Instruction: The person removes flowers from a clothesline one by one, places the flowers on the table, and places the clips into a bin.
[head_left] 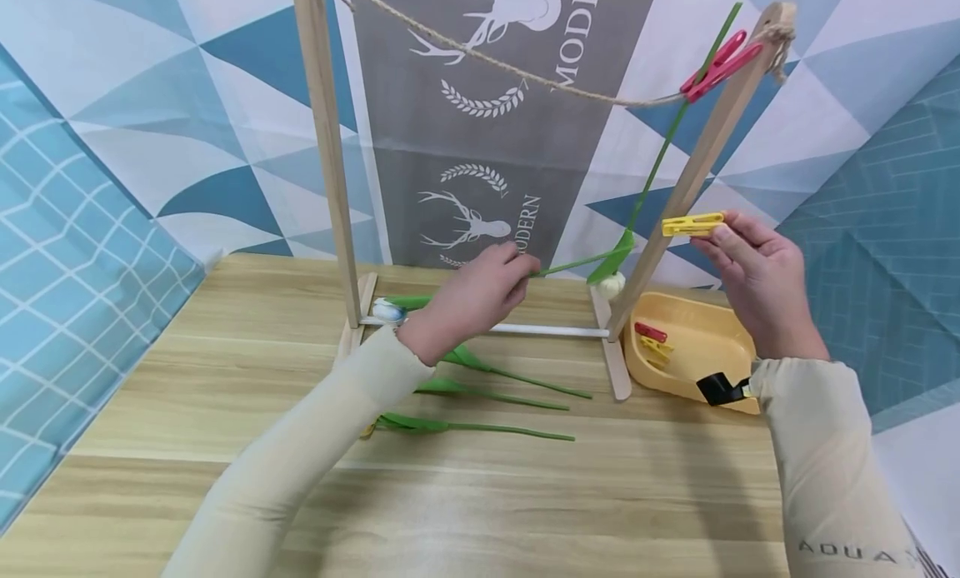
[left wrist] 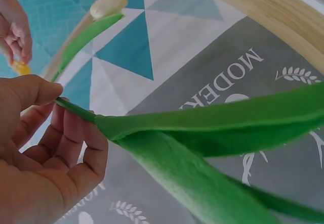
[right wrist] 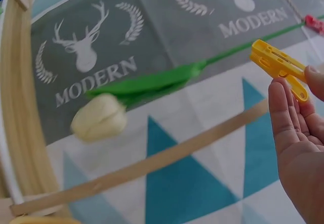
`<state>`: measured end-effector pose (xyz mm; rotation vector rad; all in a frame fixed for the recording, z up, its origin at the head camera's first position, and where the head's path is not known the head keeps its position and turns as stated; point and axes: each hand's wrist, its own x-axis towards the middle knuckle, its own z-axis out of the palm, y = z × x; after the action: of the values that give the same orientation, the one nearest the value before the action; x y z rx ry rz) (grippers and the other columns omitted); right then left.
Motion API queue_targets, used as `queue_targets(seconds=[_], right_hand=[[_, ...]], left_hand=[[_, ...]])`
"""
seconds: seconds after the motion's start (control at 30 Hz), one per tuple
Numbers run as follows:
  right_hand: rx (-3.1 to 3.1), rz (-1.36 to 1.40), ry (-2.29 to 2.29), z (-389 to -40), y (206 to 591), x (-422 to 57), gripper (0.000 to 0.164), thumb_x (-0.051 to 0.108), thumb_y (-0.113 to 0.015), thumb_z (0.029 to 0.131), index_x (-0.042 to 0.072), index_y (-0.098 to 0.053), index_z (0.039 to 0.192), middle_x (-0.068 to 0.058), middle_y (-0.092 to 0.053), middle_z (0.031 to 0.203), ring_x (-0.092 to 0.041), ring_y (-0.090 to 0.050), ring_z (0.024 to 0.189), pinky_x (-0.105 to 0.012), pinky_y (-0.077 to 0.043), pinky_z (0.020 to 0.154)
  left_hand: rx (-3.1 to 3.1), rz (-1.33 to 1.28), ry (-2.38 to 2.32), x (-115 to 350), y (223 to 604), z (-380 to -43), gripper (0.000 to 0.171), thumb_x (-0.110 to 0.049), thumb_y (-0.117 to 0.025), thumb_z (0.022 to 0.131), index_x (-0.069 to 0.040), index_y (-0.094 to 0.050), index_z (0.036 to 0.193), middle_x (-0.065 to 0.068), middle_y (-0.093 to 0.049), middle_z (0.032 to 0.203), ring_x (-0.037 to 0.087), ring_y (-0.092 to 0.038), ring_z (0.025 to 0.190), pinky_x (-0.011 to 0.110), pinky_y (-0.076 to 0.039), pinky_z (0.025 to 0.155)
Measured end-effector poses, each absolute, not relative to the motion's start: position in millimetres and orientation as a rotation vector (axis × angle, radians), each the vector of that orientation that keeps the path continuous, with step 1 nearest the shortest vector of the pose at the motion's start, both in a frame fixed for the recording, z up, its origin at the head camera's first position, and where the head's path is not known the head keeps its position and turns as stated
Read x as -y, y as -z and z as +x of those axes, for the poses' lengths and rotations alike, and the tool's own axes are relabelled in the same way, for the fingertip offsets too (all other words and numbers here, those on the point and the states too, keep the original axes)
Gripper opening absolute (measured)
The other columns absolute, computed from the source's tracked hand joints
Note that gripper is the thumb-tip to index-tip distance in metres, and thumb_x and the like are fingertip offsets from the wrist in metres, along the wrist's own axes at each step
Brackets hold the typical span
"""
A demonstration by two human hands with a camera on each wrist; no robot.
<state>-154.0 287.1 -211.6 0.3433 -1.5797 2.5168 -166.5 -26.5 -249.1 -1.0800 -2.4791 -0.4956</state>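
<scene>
My left hand [head_left: 480, 295] pinches the green stem of an artificial tulip between thumb and fingertips. Its broad green leaves [left wrist: 212, 128] spread away from the fingers in the left wrist view. A blue-and-white bloom [head_left: 388, 310] shows left of that hand. My right hand [head_left: 768, 278] holds a yellow clothespin [head_left: 692, 225] between thumb and fingers, raised beside the wooden post [head_left: 701, 166]. A white tulip [head_left: 611, 286] hangs bloom-down nearby, its stem clipped to the twine [head_left: 510, 64] by a red clothespin [head_left: 716, 68].
Several more tulips lie on the wooden table [head_left: 465, 511], including one with green leaves [head_left: 412, 424] nearest me. A yellow tray [head_left: 693, 353] with red and yellow clothespins stands right of the frame. A white rod [head_left: 555, 331] joins the feet of the posts.
</scene>
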Motion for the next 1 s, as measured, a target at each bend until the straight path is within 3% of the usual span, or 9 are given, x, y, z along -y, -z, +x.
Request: queue_targets(seconds=[0.37,0.73,1.0], right_hand=[[1.623,0.07,-2.606,-153.3,246.8,-308.0,0.02,-0.003,-0.061,0.086,0.0,-0.062,0.106,-0.006,-0.057,0.111,-0.015,-0.066,0.097,-0.023,-0.053,0.082],[1.596,-0.031,-2.735,-153.4,279.5,-326.4,0.018,-0.003,-0.058,0.088,0.002,-0.063,0.104,-0.005,-0.064,0.102,-0.016,-0.068,0.093,-0.024,-0.054,0.079],[1.623,0.003,-2.777,-155.1,302.7,-336.5,0.016,-0.004,-0.052,0.09,0.001,-0.064,0.1,-0.005,-0.067,0.098,-0.016,-0.069,0.091,-0.025,-0.055,0.079]], left_hand=[[2.53,-1.06,0.187,24.9,264.3,-143.6,0.018,-0.007,-0.055,0.089,-0.009,-0.06,0.106,0.006,-0.054,0.086,0.02,-0.052,0.073,0.029,-0.046,0.058],[2.567,-1.02,-0.074,33.4,285.1,-118.9,0.023,-0.001,-0.055,0.09,-0.012,-0.057,0.11,0.007,-0.055,0.098,0.02,-0.054,0.086,0.032,-0.048,0.06],[2.551,-0.993,-0.097,39.9,300.1,-102.8,0.018,0.001,-0.056,0.089,-0.012,-0.056,0.101,0.006,-0.055,0.093,0.019,-0.051,0.078,0.031,-0.047,0.056]])
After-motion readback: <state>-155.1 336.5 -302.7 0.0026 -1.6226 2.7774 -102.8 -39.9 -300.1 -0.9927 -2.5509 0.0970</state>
